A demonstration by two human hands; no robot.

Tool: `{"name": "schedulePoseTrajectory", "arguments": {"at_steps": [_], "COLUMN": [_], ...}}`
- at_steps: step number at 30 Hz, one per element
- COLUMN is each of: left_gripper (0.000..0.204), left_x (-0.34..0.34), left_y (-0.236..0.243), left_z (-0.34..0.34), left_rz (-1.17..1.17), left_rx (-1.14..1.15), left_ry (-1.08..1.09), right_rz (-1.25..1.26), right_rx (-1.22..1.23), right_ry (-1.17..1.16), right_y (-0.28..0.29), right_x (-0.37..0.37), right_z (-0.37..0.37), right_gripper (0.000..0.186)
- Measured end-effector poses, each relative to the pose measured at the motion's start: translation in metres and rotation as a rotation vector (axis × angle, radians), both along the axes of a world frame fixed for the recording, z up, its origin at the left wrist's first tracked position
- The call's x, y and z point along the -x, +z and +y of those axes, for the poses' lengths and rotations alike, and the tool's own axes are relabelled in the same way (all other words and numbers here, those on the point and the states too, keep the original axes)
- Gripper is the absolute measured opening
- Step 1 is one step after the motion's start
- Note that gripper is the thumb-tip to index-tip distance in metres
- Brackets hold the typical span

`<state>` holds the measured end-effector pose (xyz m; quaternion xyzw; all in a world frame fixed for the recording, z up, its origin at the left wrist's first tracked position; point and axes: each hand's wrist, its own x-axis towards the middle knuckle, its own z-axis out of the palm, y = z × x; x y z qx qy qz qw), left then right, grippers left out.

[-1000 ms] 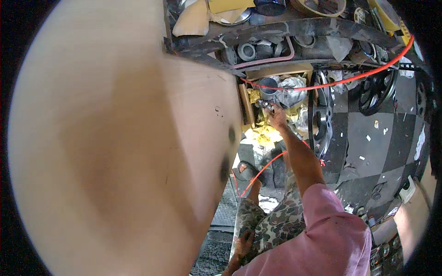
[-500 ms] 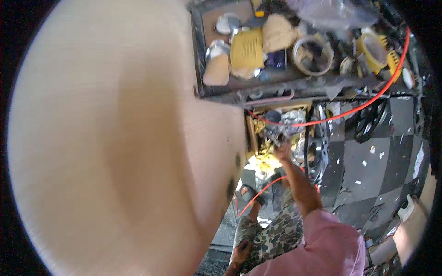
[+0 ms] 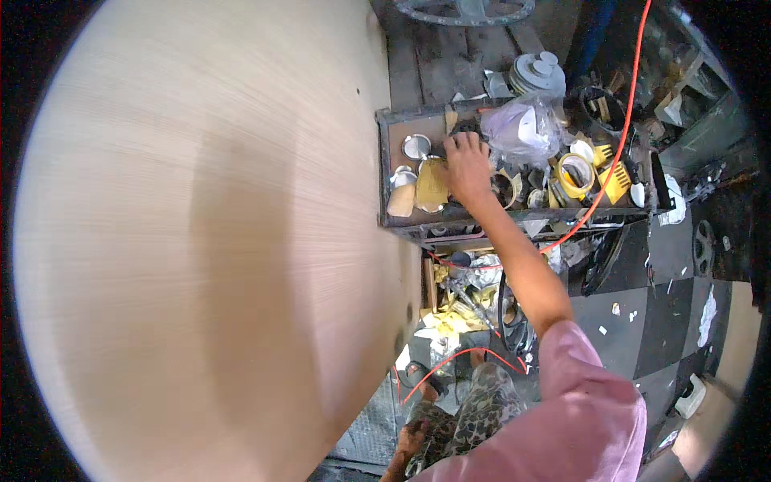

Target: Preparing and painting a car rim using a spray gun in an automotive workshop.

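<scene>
My right hand [image 3: 468,167] reaches into a shallow brown tray [image 3: 387,145], fingers spread and bent downward over its contents. Beside the hand lies a yellow sanding sheet [image 3: 432,185], and a tan pad [image 3: 401,201] is left of that. A round metal tin [image 3: 416,146] sits behind them. Just right of my fingers is a clear purplish plastic bag [image 3: 522,128]. Part of a tape roll [image 3: 504,189] shows beyond my wrist. Low in the view, my left hand [image 3: 413,436] rests by my camouflage-trousered thigh; its fingers are too small and dark to make out.
A large pale wooden panel [image 3: 161,241] fills the left side. A red hose [image 3: 598,201] hangs across the tray's right part. Below is a crate of yellow scraps and tools [image 3: 454,320]. Grey lidded cans [image 3: 538,74] stand behind the tray. A yellow tape roll [image 3: 575,175] lies at right.
My right hand has risen from the crate below to the tray above. The view has shifted, showing more of the area behind the tray. My left hand stays by my thigh.
</scene>
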<state>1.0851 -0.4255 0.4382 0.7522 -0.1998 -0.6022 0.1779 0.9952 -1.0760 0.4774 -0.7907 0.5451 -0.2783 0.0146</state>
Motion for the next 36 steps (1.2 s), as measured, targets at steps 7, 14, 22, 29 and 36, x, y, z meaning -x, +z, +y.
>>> {"name": "schedulePoseTrajectory", "arguments": {"at_steps": [7,14,22,29,36], "left_gripper": [0.025,0.023,0.032,0.020,0.007], "left_x": [0.002,0.013,0.039,0.034,0.038], "left_y": [0.006,0.074,0.208,0.231,0.218], "left_z": [-0.006,-0.137,-0.313,-0.294,-0.248], "left_rz": [0.300,0.179,0.376,0.606,0.632], "left_rx": [0.035,0.421,0.430,0.335,0.333], "left_ry": [0.348,-0.004,0.305,0.280,0.623], "right_rz": [-0.446,-1.406,-0.952,-0.895,-1.321], "right_rx": [-0.155,-1.012,-0.653,-0.505,-1.163], "right_ry": [0.124,0.346,0.356,0.536,0.418], "right_y": [0.007,0.114,0.163,0.163,0.157], "right_x": [0.005,0.074,0.130,0.155,0.148], "right_z": [-0.017,0.085,0.209,0.291,0.339], "right_gripper": [0.014,0.032,0.021,0.036,0.040]}}
